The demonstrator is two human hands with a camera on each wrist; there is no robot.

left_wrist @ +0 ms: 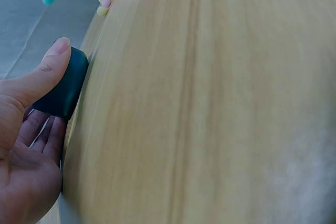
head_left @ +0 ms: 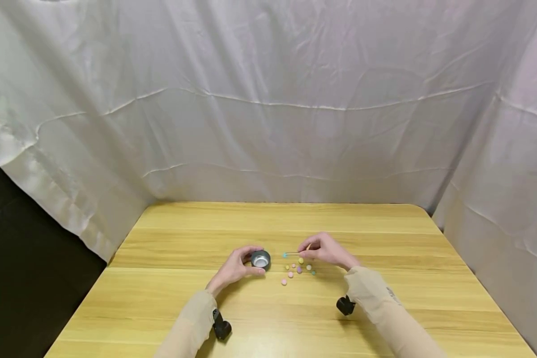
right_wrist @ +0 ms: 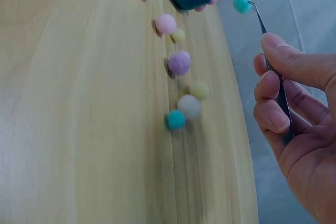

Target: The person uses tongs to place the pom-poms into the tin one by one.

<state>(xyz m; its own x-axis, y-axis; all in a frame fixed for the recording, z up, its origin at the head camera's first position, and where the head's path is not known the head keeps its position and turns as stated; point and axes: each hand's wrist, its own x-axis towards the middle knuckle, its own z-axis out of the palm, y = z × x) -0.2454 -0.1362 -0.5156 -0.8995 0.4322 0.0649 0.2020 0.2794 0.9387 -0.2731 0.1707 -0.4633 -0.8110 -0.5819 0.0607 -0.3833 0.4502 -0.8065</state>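
My left hand (head_left: 236, 267) grips a small dark round tin (head_left: 261, 260) with a silvery inside, standing on the table; the left wrist view shows the thumb along its dark wall (left_wrist: 65, 85). In my right hand (right_wrist: 299, 98) is a pair of dark tweezers (right_wrist: 278, 85), pinched between thumb and fingers. Their tips hold a turquoise pom-pom (right_wrist: 242, 3) above the table, to the right of the tin in the head view. Beneath and nearer lie several loose pom-poms, among them a purple one (right_wrist: 179, 63), a white one (right_wrist: 189, 107), a pink one (right_wrist: 166, 23) and another turquoise one (right_wrist: 175, 119).
The wooden table (head_left: 174, 298) carries the tin and pom-poms near its middle. Pale curtains (head_left: 268, 134) hang behind it and at both sides. A dark panel (head_left: 18, 258) is at the far left. Black wrist cameras (head_left: 345, 305) sit under both forearms.
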